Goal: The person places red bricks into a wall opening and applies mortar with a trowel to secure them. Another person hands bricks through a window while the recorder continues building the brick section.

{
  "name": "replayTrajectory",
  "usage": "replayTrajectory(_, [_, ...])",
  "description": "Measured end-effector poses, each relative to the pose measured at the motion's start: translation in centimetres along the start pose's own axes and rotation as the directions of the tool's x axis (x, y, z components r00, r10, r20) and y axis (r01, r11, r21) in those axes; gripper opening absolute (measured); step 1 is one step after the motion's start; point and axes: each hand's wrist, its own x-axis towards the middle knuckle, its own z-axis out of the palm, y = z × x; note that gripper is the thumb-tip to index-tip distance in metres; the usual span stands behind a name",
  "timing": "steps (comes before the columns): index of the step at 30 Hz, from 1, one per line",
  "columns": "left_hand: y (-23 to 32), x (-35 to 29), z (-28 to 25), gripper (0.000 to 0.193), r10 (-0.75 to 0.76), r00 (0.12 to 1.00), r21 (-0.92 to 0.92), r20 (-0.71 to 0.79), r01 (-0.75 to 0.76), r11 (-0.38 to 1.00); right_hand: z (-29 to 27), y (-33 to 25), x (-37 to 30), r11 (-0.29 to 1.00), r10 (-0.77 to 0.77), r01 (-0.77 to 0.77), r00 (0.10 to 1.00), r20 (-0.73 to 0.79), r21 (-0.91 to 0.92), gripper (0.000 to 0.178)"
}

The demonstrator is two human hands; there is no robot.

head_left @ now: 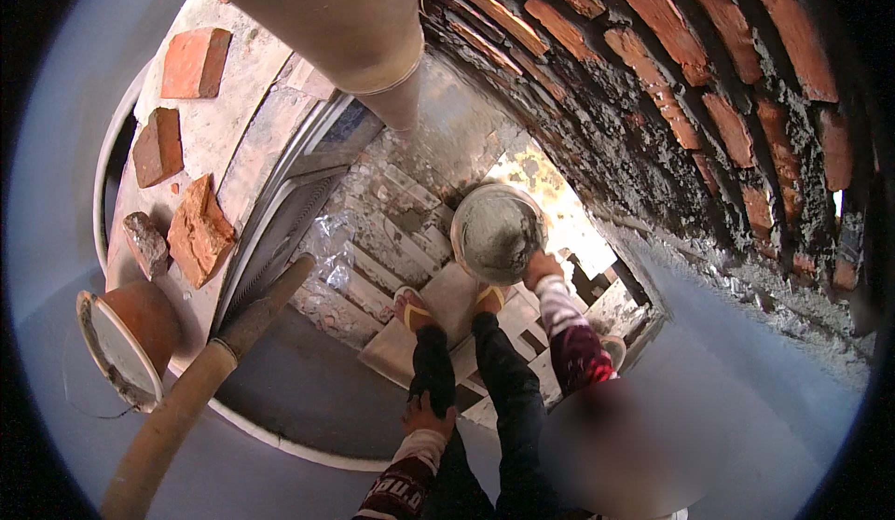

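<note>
A round bucket of wet grey mortar stands on the boards in front of my feet. My right hand is closed at the bucket's near right rim. What its fingers grip is too small and hidden to make out; it may be the rim or a tool handle. My left hand lies on my left leg, just below the knee, its fingers spread and holding nothing. Both feet, in sandals with yellow straps, rest on a flat board.
A rough brick wall with mortar joints rises on the right. At left, several brick pieces lie on a ledge, near a tilted orange bucket. A thick pipe and a pole cross the view. Gaps show between the boards.
</note>
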Motion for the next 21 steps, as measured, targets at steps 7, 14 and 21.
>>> replayTrajectory(7, [0.1, -0.6, -0.8, 0.084, -0.012, 1.0, -0.04, 0.024, 0.013, 0.999, -2.1, -11.1, 4.8, 0.922, -0.192, 0.198, 0.98, 0.05, -0.333, 0.031])
replayTrajectory(14, [-0.3, -0.7, -0.6, 0.084, -0.06, 0.997, -0.036, 0.044, 0.062, 0.997, 1.5, -3.4, -2.7, 0.761, -0.394, 0.414, 0.907, 0.151, -0.5, 0.036])
replayTrajectory(21, [0.0, 0.1, 0.1, 0.083, 0.03, 0.999, -0.082, -0.024, -0.032, 0.996, 6.4, 2.5, 4.3, 0.981, -0.04, -0.004, 0.973, -0.227, -0.192, 0.029])
